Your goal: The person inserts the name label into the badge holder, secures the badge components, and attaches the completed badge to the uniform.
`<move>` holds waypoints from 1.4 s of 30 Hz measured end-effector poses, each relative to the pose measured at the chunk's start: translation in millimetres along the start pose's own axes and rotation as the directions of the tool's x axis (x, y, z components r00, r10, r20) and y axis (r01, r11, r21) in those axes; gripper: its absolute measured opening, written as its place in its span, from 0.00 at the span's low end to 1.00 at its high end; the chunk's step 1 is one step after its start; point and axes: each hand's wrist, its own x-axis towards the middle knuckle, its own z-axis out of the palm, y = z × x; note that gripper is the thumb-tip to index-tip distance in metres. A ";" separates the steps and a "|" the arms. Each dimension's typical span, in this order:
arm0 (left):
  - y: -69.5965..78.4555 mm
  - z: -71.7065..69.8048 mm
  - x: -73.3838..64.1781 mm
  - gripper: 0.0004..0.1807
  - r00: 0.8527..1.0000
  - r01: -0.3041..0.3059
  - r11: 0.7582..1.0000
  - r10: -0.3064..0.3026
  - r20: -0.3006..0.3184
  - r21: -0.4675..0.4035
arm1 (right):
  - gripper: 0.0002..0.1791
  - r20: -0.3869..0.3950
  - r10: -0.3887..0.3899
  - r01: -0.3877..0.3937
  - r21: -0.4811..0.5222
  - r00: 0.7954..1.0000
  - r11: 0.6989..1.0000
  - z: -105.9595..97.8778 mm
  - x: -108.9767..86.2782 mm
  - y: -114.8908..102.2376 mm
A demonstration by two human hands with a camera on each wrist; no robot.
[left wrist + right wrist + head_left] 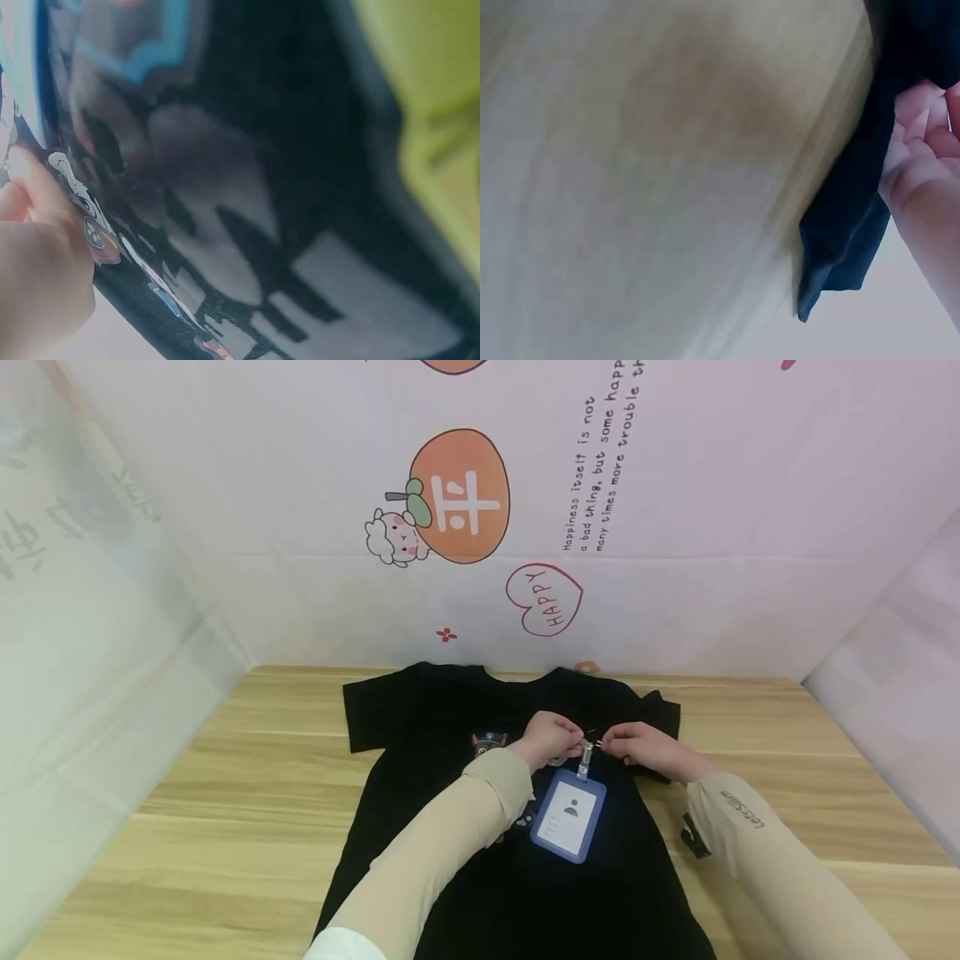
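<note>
A black T-shirt (495, 918) with a cartoon print lies spread out, neckline away from me. Over its chest is a blue-framed ID badge (567, 817), slightly tilted, with a clip (584, 762) at its top. My left hand (551, 739) pinches the clip's upper end between thumb and fingers. From the right, my right hand (645, 748) pinches a small metal piece beside the clip; its exact shape I cannot tell. In the right wrist view the right hand's curled fingers are beside the shirt's sleeve (840, 225). The left wrist view shows the print (210, 195) up close.
The shirt lies on a wood-grain table (195, 827). Behind the table's far edge hangs a pale printed cloth (300, 510) with orange drawings and lettering; similar pale cloths stand at both sides. A black strap (694, 837) shows at my right sleeve.
</note>
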 end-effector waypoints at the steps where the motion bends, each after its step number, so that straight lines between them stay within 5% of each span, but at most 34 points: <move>1: 0.5 -0.6 0.2 0.05 1.000 -0.003 1.000 0.003 0.005 0.001 | 0.13 -0.004 -0.001 0.001 -0.009 1.000 1.000 0.0 0.5 -0.2; 10: 0.6 -8.8 -0.1 0.05 0.996 -0.034 0.999 0.036 0.082 -0.024 | 0.12 -0.056 -0.005 0.003 -0.037 0.998 0.999 4.2 4.2 -1.7; 15: 6.4 -19.9 -3.1 0.06 0.991 -0.123 0.989 0.118 0.064 0.079 | 0.11 -0.085 0.009 -0.011 -0.020 0.996 1.000 3.3 4.5 -2.2; 21: 11.3 -26.5 -5.0 0.12 0.959 -0.278 0.910 0.244 0.143 0.307 | 0.11 -0.095 0.043 -0.040 0.035 0.995 0.999 4.2 1.6 -5.3; 26: 9.2 -24.6 -4.1 0.13 0.936 -0.338 0.863 0.267 0.228 0.375 | 0.11 -0.115 0.083 -0.069 0.122 0.990 0.990 6.5 2.1 -7.9; 33: 5.6 -22.9 -3.3 0.12 0.936 -0.343 0.872 0.283 0.211 0.351 | 0.13 -0.117 0.157 -0.129 0.216 0.981 0.968 9.8 2.7 -9.8; 42: 2.6 -22.7 -2.2 0.09 0.949 -0.308 0.909 0.276 0.150 0.281 | 0.12 -0.114 0.120 -0.089 0.252 0.986 0.964 15.8 4.0 -9.1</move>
